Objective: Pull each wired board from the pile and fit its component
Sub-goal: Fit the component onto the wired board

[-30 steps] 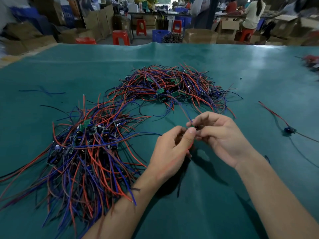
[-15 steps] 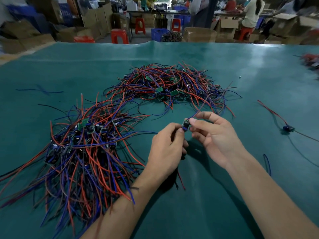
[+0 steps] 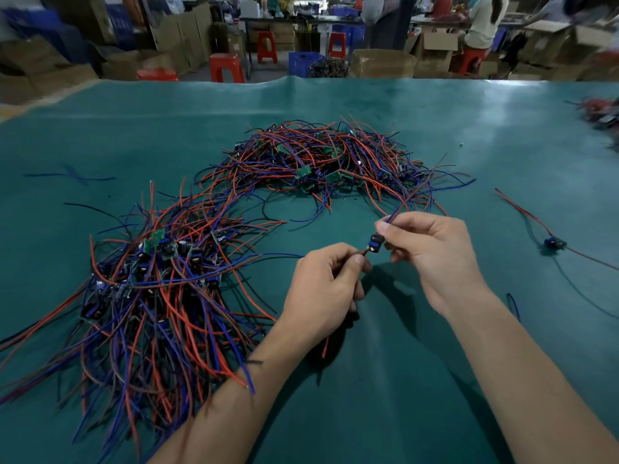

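A small wired board with a dark component hangs above the green table between both hands. My right hand pinches its upper end and the blue and red wires that run up toward the far pile. My left hand pinches the red wire at the board's lower end, with more wire trailing down under the palm. A larger heap of red and blue wired boards lies to the left of my left forearm.
One finished board with red and dark leads lies alone at the right. A loose blue wire lies far left, and another tangle sits at the table's right edge. The green mat fills the foreground. Boxes, stools and seated people are beyond the table.
The hands have drawn slightly apart, so the small board now shows between the fingertips instead of being covered. Its wires stretch toward the far pile.
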`<state>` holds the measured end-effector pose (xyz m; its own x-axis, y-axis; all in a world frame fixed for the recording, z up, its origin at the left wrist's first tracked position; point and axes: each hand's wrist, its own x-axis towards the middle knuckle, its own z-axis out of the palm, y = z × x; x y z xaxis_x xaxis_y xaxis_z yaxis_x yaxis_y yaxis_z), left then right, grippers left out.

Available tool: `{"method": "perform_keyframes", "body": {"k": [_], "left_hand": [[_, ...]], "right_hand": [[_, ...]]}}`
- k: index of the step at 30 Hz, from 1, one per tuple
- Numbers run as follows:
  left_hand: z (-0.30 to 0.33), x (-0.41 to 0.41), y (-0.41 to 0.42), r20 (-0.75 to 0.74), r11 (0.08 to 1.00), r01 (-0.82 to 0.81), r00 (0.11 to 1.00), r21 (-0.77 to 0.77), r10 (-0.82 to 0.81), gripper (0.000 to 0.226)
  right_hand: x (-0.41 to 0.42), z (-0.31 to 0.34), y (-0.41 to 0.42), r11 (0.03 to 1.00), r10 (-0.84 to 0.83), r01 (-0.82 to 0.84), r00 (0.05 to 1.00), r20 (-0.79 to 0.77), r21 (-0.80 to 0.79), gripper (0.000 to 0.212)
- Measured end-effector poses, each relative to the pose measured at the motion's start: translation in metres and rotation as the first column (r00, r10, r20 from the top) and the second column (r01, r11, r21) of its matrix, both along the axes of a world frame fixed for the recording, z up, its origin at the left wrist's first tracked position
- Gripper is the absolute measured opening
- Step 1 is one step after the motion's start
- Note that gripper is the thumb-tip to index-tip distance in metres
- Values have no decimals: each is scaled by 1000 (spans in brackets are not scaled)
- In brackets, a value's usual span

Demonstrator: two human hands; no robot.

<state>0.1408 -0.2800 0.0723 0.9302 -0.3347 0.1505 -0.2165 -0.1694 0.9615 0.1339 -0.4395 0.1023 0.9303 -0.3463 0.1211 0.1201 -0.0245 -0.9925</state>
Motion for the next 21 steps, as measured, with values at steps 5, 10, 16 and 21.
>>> {"method": "perform_keyframes", "body": {"k": [5, 10, 16, 21], "left_hand": [[2, -2, 0, -30, 999, 50, 998, 3, -50, 27], [1, -2, 1, -53, 1000, 15, 998, -10, -16, 24], [1, 2, 2, -86, 983, -137, 988, -125, 127, 22], [1, 1, 1, -83, 987, -65, 995, -149, 53, 22]], "right_hand": [[8, -3, -27, 962, -264, 269, 960, 96, -39, 24], [11, -5, -45, 814, -581, 572, 802, 136, 100, 19], [4, -6, -18, 976, -212, 219, 953, -216, 11, 24], [0, -9, 15, 968, 247, -250, 961, -124, -5, 17]]}}
